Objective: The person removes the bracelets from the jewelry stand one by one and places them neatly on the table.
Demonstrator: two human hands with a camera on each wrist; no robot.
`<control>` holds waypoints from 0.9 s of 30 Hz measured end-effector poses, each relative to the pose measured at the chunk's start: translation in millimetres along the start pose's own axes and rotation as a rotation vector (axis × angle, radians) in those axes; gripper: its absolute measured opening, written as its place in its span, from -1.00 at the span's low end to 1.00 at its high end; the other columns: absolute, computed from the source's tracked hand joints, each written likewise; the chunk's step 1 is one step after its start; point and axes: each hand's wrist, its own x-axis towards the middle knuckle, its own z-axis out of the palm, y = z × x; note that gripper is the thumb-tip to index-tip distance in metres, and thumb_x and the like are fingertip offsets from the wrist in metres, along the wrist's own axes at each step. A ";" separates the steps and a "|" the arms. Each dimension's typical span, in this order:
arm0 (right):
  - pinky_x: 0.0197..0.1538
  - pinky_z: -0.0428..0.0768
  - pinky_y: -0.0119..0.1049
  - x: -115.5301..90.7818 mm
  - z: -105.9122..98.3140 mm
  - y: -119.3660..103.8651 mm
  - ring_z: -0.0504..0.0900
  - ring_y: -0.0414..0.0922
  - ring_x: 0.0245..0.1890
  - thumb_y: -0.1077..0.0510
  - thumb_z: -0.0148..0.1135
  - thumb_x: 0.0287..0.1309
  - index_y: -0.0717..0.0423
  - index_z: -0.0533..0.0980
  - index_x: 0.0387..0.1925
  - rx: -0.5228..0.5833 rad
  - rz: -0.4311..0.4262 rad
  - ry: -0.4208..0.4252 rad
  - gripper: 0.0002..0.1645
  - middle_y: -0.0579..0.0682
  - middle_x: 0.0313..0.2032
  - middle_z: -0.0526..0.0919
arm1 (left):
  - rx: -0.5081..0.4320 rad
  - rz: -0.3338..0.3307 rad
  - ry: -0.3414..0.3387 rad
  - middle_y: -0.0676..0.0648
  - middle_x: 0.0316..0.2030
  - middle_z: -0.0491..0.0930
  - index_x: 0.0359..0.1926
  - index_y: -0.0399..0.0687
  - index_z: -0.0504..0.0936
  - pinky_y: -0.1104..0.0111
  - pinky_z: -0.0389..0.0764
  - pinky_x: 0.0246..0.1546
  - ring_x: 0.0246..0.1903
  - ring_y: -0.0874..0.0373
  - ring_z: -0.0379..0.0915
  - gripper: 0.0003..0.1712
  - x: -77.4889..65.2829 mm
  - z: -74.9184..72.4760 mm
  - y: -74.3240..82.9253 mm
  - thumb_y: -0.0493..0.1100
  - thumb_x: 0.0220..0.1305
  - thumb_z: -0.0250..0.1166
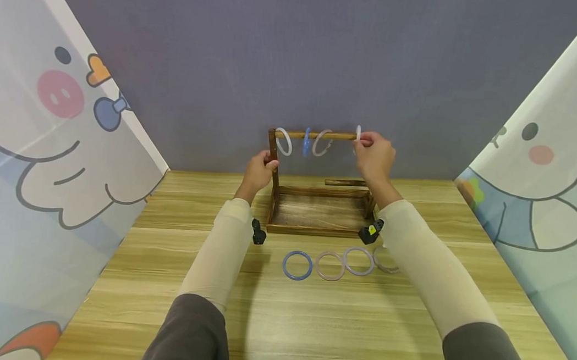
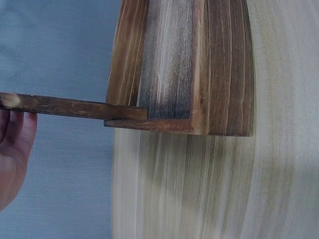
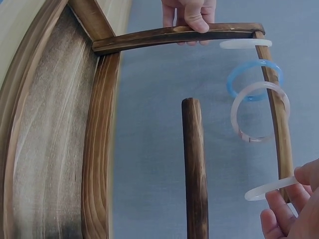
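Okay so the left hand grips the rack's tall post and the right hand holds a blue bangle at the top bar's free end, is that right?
Not quite: the bangle in the right hand is white, not blue, as the right wrist view shows.

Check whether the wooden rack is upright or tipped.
Upright: its tray sits flat on the table, and the post gripped by the left hand rises to the top bar.
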 end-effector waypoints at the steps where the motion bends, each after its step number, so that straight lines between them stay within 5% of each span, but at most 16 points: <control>1: 0.08 0.57 -0.07 0.0 -0.5 0.7 0.73 0.06 -0.14 0.10 0.27 0.34 0.12 0.70 -0.02 0.002 -0.002 0.003 -0.72 0.10 -0.11 0.81 | -0.002 0.001 0.001 -0.21 0.00 0.64 0.27 -0.14 0.50 0.03 0.57 0.15 0.02 -0.11 0.59 -0.62 0.1 0.2 -0.1 -0.09 0.56 0.13; 21: 0.10 0.55 -0.05 -11.1 -10.1 12.0 0.70 0.09 -0.10 0.10 0.30 0.32 0.12 0.69 -0.01 0.029 -0.018 -0.012 -0.72 0.13 -0.10 0.80 | -0.019 0.013 0.016 -0.24 -0.01 0.63 0.25 -0.19 0.50 0.02 0.57 0.15 0.01 -0.13 0.58 -0.62 -1.6 1.1 0.9 -0.11 0.55 0.14; 27: -0.03 0.54 -0.15 -13.9 -13.6 8.5 0.70 0.03 -0.19 0.08 0.30 0.32 0.11 0.69 -0.01 0.039 -0.046 0.001 -0.72 0.11 -0.12 0.80 | -0.022 0.013 0.015 -0.24 -0.01 0.63 0.24 -0.19 0.50 0.01 0.57 0.16 0.01 -0.14 0.58 -0.62 -1.4 0.7 0.3 -0.10 0.55 0.14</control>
